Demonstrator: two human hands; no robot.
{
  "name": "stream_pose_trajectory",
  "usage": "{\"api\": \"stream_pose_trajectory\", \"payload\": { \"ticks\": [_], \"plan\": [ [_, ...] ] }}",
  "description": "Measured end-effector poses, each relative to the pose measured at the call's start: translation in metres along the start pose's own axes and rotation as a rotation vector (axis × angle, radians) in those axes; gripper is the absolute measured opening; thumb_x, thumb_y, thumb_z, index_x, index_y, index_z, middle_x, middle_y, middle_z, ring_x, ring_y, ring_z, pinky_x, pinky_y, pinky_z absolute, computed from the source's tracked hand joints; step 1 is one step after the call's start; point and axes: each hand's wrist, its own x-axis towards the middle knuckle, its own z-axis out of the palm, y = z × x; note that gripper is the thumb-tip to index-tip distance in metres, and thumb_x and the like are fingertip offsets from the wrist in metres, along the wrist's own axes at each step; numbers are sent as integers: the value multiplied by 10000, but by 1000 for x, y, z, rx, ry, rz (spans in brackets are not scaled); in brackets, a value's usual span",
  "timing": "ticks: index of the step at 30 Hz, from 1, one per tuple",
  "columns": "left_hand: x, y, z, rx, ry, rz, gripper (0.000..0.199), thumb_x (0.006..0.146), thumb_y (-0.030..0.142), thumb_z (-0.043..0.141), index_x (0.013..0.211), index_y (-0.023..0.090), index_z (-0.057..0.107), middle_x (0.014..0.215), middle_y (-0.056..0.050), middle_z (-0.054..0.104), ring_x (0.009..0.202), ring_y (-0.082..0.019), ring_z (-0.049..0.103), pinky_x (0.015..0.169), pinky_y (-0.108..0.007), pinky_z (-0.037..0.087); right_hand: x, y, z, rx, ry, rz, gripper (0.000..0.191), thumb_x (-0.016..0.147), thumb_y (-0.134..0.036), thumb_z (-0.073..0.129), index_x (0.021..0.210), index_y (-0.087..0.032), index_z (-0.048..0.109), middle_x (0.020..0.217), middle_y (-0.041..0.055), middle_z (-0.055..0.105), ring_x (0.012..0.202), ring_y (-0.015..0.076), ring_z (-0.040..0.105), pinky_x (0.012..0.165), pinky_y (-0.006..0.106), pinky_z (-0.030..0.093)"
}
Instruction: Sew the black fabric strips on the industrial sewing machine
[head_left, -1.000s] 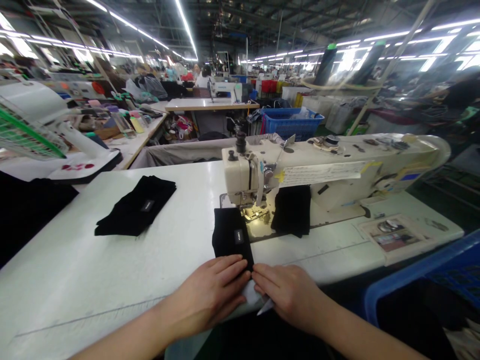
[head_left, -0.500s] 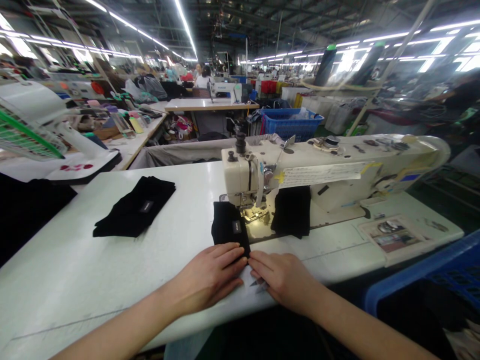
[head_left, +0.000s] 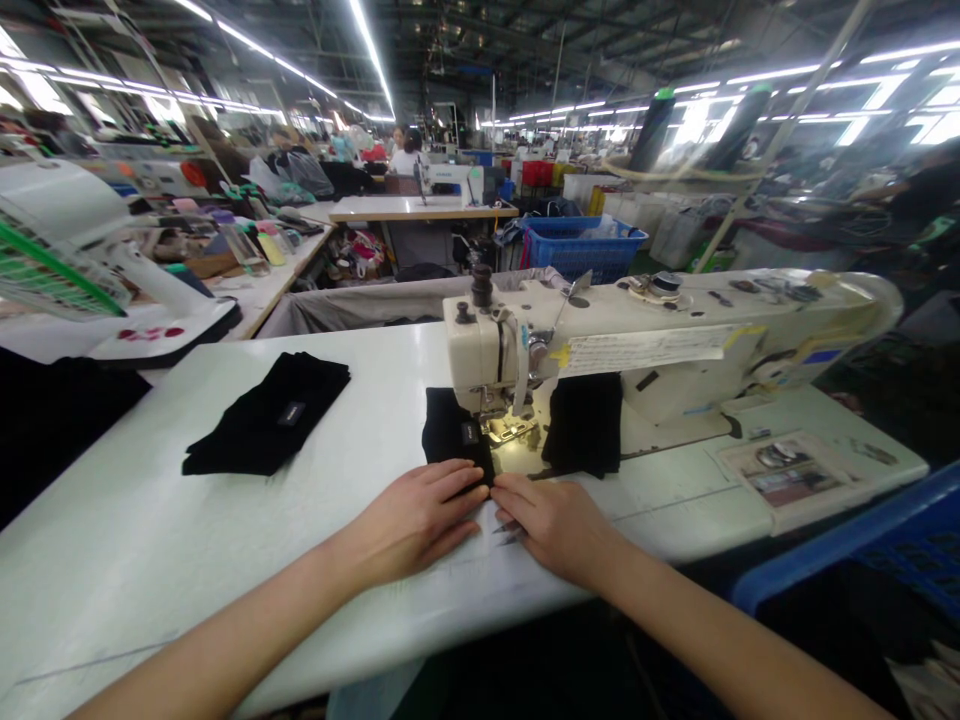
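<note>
A black cloth piece with a small label lies at the needle area of the cream sewing machine. My left hand rests flat on its near edge, fingers extended. Beside it, my right hand pinches the cloth's near right corner between thumb and forefinger; small pointed scissors or snips show under its curled fingers. Another black piece lies right of the needle, under the machine arm. On the left of the worktable is a stack of labelled black pieces.
A white fan and dark cloth are at the left. One blue basket stands at the lower right, another behind the machine. Thread cones rise at the upper right. A person sits far back.
Both hands have moved slightly forward, away from me, and the black cloth between them has slid further toward the back beside the needle.
</note>
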Motion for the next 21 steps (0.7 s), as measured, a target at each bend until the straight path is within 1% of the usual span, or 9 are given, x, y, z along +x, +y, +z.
{"api": "stream_pose_trajectory", "payload": {
  "ticks": [5, 10, 13, 16, 18, 21],
  "plan": [
    [4, -8, -1, 10, 3, 4, 317, 1011, 300, 482, 1233, 148, 650, 1275, -149, 653, 1190, -284, 618, 969, -462, 577, 7, 4, -1, -24, -39, 58, 223, 1008, -234, 514, 1192, -169, 622, 1125, 64, 667, 838, 162, 664, 622, 251, 483],
    [6, -18, -1, 32, -15, 1, 330, 1017, 304, 473, 1240, 130, 645, 1302, -155, 638, 1201, -288, 609, 989, -460, 565, 13, 8, -1, -68, -72, 96, 223, 1016, -272, 511, 1177, -179, 634, 1054, 48, 639, 768, 156, 637, 564, 251, 436],
    [8, -25, 0, 31, -32, -3, 332, 1018, 307, 472, 1229, 122, 648, 1305, -159, 634, 1201, -291, 605, 986, -460, 565, 17, 10, -3, -63, -95, 116, 238, 1026, -281, 491, 1190, -179, 631, 1021, 45, 630, 730, 150, 625, 566, 252, 424],
    [9, -31, 2, 32, -44, -9, 337, 1018, 316, 474, 1238, 126, 645, 1301, -160, 631, 1200, -289, 602, 995, -457, 558, 22, 12, -4, -47, -124, 136, 243, 1035, -280, 471, 1185, -178, 632, 1002, 47, 630, 769, 156, 631, 604, 248, 430],
    [11, -35, 3, 29, -40, -14, 338, 1019, 320, 475, 1248, 134, 641, 1298, -156, 630, 1205, -285, 598, 1005, -454, 551, 25, 14, -4, -40, -133, 148, 244, 1042, -277, 457, 1179, -179, 633, 1007, 52, 634, 799, 160, 636, 632, 246, 433],
    [12, -40, 4, 24, -20, -15, 329, 1022, 316, 467, 1236, 141, 647, 1288, -150, 633, 1198, -280, 599, 1002, -452, 553, 29, 16, -3, -42, -139, 172, 236, 1040, -274, 462, 1177, -183, 631, 1023, 55, 636, 786, 160, 638, 631, 251, 430]
  ]
}}
